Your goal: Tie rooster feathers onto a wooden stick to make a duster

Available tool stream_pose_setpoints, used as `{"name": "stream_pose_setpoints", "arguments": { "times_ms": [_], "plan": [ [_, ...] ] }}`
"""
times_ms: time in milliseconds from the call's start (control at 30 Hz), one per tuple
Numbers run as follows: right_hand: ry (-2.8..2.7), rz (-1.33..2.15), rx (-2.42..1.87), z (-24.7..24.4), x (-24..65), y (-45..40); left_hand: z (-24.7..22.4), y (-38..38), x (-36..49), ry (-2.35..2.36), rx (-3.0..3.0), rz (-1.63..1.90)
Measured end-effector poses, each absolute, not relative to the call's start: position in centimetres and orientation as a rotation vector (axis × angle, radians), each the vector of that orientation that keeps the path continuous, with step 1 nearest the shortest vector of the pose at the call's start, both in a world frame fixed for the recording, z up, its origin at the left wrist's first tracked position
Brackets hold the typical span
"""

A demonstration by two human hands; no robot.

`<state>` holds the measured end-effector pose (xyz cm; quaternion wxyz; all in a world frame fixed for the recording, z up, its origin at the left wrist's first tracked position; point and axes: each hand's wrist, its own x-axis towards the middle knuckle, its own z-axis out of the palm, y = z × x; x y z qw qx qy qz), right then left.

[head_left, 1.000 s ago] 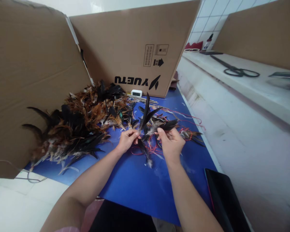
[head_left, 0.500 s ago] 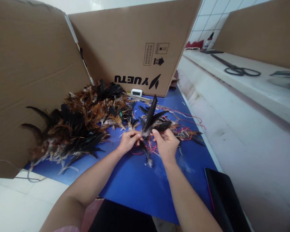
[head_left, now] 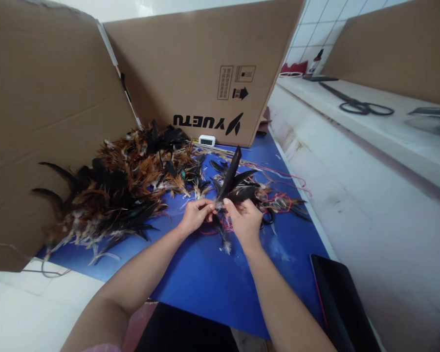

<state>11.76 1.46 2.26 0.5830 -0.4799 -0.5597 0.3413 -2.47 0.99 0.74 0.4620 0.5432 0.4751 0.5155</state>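
A small bunch of black feathers (head_left: 230, 177) stands up between my two hands, its long dark tips fanned upward and its pale fluffy base at my fingertips. My left hand (head_left: 197, 215) is closed, thumb and fingers pinching the base from the left. From the right, my right hand (head_left: 245, 221) is closed on the same base, with its thumb laid across it. Under the hands lie red string (head_left: 227, 225) and a loose dark feather (head_left: 223, 235) with a downy end. What the curled right fingers touch is partly hidden.
A heap of brown and black feathers (head_left: 124, 190) covers the table's left side against cardboard (head_left: 190, 63). A small white digital display (head_left: 207, 141) stands behind. More feathers and string (head_left: 282, 203) lie right. A black tablet-like device (head_left: 342, 298) rests at the right edge; scissors (head_left: 363, 106) lie on the ledge.
My right hand has moved left, closer to my left hand, and its thumb now presses at the feather base. A black loop has come into sight beside the right hand. My left hand stays put.
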Motion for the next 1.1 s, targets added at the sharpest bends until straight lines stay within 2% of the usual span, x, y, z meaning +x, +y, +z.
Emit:
{"name": "stream_pose_setpoints", "arguments": {
  "times_ms": [1100],
  "plan": [
    [-1.198, 0.955, -1.166, 2.09, 11.07, 1.46, 0.23, 1.07, -2.60, 1.277, 1.533, 1.311]
  ]
}}
